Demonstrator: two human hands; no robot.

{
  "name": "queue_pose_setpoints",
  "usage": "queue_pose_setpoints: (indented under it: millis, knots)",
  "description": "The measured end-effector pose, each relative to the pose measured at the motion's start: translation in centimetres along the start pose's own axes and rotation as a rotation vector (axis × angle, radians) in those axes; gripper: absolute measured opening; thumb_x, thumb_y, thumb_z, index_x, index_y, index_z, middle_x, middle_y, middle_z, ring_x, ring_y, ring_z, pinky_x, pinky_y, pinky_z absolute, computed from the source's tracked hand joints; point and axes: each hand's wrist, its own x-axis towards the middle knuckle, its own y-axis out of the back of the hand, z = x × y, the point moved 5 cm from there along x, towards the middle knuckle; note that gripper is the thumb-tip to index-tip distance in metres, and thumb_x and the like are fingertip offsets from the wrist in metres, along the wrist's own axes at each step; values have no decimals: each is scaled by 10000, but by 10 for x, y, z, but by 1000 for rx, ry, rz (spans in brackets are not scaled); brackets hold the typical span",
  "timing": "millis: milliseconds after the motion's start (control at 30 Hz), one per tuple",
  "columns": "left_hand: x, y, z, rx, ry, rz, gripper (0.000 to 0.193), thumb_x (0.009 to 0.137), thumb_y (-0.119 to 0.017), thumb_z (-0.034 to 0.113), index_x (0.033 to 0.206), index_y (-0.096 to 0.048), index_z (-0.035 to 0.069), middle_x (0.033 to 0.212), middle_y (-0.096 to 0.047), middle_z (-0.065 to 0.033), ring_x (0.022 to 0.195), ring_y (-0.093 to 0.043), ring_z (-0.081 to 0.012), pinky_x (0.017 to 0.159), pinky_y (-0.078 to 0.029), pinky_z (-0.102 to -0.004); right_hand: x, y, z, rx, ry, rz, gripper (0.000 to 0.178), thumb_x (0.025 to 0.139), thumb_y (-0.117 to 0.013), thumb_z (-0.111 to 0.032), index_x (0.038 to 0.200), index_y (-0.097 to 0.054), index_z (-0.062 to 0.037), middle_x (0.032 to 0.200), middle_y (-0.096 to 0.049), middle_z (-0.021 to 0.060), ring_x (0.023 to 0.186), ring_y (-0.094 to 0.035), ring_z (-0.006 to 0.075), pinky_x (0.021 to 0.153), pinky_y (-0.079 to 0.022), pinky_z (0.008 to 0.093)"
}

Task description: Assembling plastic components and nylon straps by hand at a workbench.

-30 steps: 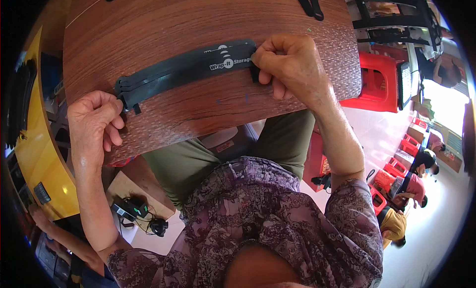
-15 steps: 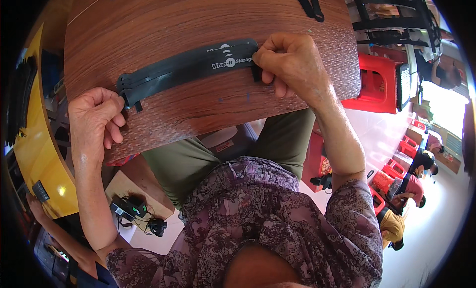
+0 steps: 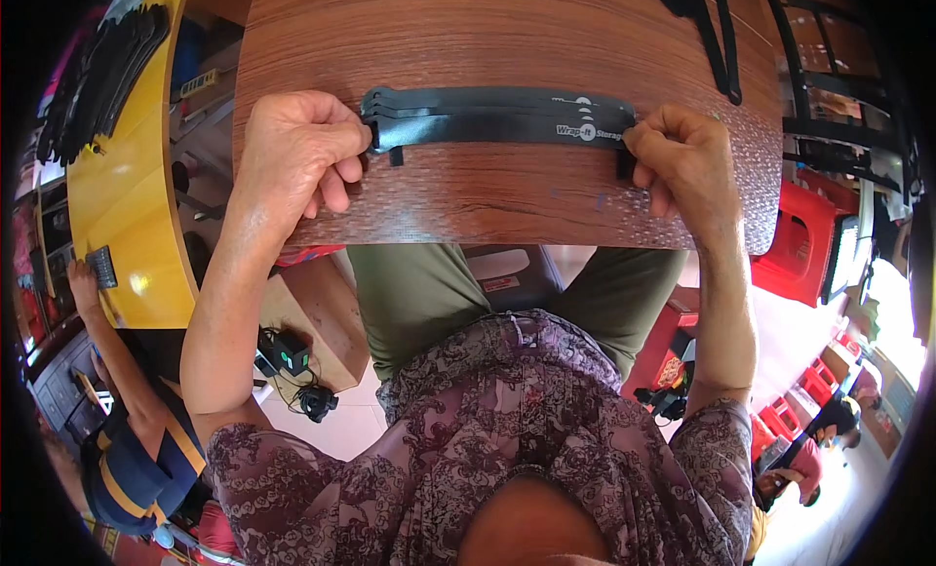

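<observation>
Several black storage straps (image 3: 478,122) lie stacked and slightly fanned, stretched left to right near the front edge of the wooden table (image 3: 468,39). White printing shows on them toward the right end. My left hand (image 3: 292,147) is closed in a pinch on their left end, thumb against forefinger. At the other end my right hand (image 3: 682,152) pinches the straps the same way. A short dark tab hangs below the stack beside each hand. The very tips of the straps are hidden under my fingers.
More black straps (image 3: 717,39) lie at the table's far right. A yellow table (image 3: 127,215) on the left bears a pile of black straps (image 3: 102,78) and a co-worker's hand (image 3: 84,285). Red stools (image 3: 801,242) stand to the right. Boxes and cables sit below.
The straps slanted up to the right before and now run nearly level. Both hands still pinch the ends. The view has swung, showing more of the yellow table and the co-worker.
</observation>
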Motion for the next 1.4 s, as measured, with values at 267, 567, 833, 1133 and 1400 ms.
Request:
queue_pose_setpoints:
  millis: [267,567,833,1133,1400]
  knots:
    - [-1,0,1,-23,-14,-16,95,779,-618,99,759,-614,7,559,-571,-40,346,-488,-80,286,-303,-183,1,-1,-2,-10,-6,-14,150,817,-579,-126,756,-603,9,552,-577,50,370,-507,83,317,-363,214]
    - [-1,1,0,-10,-15,-9,97,780,-622,101,762,-616,7,558,-573,-38,347,-490,-79,287,-303,-180,1,-1,-1,-41,8,-20,155,817,-587,-128,756,-605,14,550,-572,53,374,-509,91,325,-372,223]
    - [-1,1,0,-1,-13,-4,101,780,-629,106,769,-626,6,564,-579,-42,357,-501,-83,289,-306,-191,2,0,-1,-31,14,-37,153,831,-580,-117,764,-609,17,554,-569,54,372,-504,89,322,-377,220]
    - [-1,2,1,-10,-29,-12,96,780,-622,95,762,-633,2,569,-587,-48,367,-517,-87,292,-311,-197,2,0,0,-39,28,-30,151,824,-579,-115,767,-609,21,546,-565,54,372,-503,93,330,-386,221]
    - [-2,1,1,11,-19,18,99,782,-627,103,743,-605,16,553,-566,-37,340,-482,-84,286,-301,-190,1,-1,-2,-69,15,-35,153,814,-580,-119,748,-601,18,542,-562,55,378,-509,99,332,-384,234]
